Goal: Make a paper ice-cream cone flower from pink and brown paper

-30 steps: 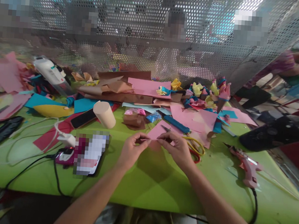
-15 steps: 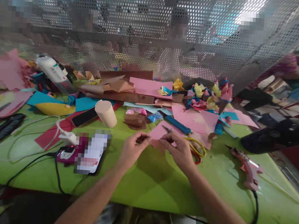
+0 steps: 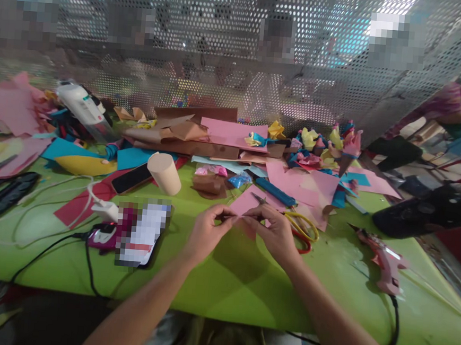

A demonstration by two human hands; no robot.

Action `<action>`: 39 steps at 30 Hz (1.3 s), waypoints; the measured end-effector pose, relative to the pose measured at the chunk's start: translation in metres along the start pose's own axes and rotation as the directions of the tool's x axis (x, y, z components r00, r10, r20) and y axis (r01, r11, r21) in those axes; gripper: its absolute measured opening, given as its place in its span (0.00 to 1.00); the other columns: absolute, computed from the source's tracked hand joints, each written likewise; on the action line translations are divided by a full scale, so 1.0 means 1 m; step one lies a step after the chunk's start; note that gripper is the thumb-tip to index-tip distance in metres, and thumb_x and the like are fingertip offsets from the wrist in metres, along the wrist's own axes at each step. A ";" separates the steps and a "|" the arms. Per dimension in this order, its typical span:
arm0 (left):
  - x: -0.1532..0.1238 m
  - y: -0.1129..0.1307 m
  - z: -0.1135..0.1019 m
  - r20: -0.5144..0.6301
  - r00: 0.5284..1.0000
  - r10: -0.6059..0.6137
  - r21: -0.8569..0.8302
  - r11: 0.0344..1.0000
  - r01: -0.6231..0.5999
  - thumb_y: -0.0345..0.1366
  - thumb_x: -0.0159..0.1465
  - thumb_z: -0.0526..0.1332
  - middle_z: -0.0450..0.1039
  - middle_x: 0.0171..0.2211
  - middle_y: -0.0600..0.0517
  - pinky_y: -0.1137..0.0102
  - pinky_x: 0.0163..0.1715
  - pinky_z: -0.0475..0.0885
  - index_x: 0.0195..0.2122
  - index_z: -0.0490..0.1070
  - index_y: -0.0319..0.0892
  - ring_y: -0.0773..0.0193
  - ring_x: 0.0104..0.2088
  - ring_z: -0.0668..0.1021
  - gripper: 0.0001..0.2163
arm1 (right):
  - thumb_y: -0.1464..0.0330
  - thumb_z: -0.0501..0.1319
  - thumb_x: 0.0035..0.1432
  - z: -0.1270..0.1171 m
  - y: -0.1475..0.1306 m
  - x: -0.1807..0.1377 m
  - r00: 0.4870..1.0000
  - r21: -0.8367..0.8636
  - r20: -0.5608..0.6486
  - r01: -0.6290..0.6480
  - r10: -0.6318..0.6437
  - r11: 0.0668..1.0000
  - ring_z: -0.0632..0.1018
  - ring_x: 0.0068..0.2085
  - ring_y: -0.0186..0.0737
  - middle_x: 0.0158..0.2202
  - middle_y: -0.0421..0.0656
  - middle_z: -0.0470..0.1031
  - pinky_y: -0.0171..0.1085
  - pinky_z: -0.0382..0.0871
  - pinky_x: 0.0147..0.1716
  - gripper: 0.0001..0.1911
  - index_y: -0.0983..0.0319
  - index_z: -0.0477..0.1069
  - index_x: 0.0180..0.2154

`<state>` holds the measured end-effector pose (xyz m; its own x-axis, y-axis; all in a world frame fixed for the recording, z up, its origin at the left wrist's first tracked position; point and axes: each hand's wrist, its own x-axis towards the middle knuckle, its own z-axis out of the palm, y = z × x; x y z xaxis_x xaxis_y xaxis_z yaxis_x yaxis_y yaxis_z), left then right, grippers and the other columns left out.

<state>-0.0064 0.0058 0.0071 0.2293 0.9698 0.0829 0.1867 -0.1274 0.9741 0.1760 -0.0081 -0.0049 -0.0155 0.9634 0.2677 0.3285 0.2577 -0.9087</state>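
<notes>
My left hand (image 3: 211, 230) and my right hand (image 3: 277, 233) meet fingertip to fingertip above the table. Both pinch a small piece of pink paper (image 3: 247, 228), largely covered by the fingers. Just beyond the fingertips lies a pink paper sheet (image 3: 248, 196), with the metal blades of scissors resting on it. The scissors' yellow and red handles (image 3: 305, 227) stick out beside my right hand. A blue box cutter (image 3: 275, 192) lies farther back, near small bags of pink beads (image 3: 211, 170) and blue beads (image 3: 240, 179).
At right lie a pink glue gun (image 3: 388, 266) with a cord and a dark bottle (image 3: 422, 214). On the left are a cardboard tube (image 3: 164, 173), a phone (image 3: 143, 236) and a purple power strip (image 3: 103, 237) with cables. Paper scraps and crumpled paper flowers (image 3: 308, 139) line a perforated metal panel (image 3: 206, 75).
My fingertips have come closer together over the pink paper, the left hand shifting slightly right. Everything else lies as before, with a slight shift of the view.
</notes>
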 end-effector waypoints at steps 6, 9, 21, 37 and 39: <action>0.002 -0.002 -0.003 -0.068 0.994 -0.090 -0.076 0.994 0.085 0.40 0.58 0.65 0.75 0.27 0.53 0.71 0.33 0.69 0.30 0.74 0.41 0.64 0.30 0.75 0.08 | 0.60 0.65 0.53 0.001 0.000 0.002 0.993 0.067 -0.010 -0.116 0.117 0.991 0.69 0.27 0.36 0.23 0.38 0.69 0.35 0.62 0.28 0.12 0.61 0.71 0.25; 0.003 -0.003 -0.002 -0.039 0.992 -0.117 -0.121 0.986 0.111 0.39 0.55 0.67 0.74 0.28 0.53 0.72 0.33 0.68 0.30 0.73 0.41 0.65 0.30 0.74 0.07 | 0.58 0.65 0.53 0.002 -0.001 0.002 0.987 0.084 -0.043 -0.153 0.157 0.985 0.70 0.28 0.36 0.25 0.39 0.71 0.35 0.63 0.28 0.13 0.61 0.72 0.26; 0.003 -0.005 -0.001 -0.009 0.987 -0.163 -0.180 0.971 0.159 0.36 0.54 0.67 0.74 0.31 0.52 0.70 0.36 0.68 0.33 0.70 0.41 0.64 0.33 0.75 0.08 | 0.54 0.67 0.51 0.000 0.005 0.005 0.975 0.194 -0.031 -0.210 0.220 0.958 0.66 0.25 0.34 0.23 0.38 0.69 0.33 0.58 0.24 0.17 0.61 0.73 0.27; 0.003 -0.008 -0.001 0.136 0.951 -0.278 -0.311 0.899 0.308 0.43 0.54 0.69 0.78 0.31 0.51 0.70 0.38 0.71 0.33 0.75 0.40 0.62 0.35 0.78 0.12 | 0.58 0.70 0.50 0.000 0.003 0.001 0.989 0.203 0.056 -0.142 0.134 0.969 0.73 0.30 0.38 0.28 0.41 0.77 0.36 0.68 0.31 0.13 0.60 0.79 0.33; 0.003 -0.007 0.000 0.168 0.945 -0.280 -0.324 0.890 0.322 0.43 0.52 0.70 0.77 0.31 0.52 0.70 0.38 0.72 0.32 0.75 0.40 0.62 0.35 0.78 0.13 | 0.56 0.69 0.50 0.000 0.003 0.002 0.984 0.255 0.062 -0.179 0.169 0.950 0.73 0.29 0.37 0.27 0.40 0.75 0.36 0.67 0.30 0.15 0.61 0.78 0.33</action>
<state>-0.0069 0.0095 0.0007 0.3251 0.9172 -0.2302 -0.0698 0.2660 0.9614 0.1768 -0.0049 -0.0070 -0.0188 0.9958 0.0902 0.0746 0.0913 -0.9930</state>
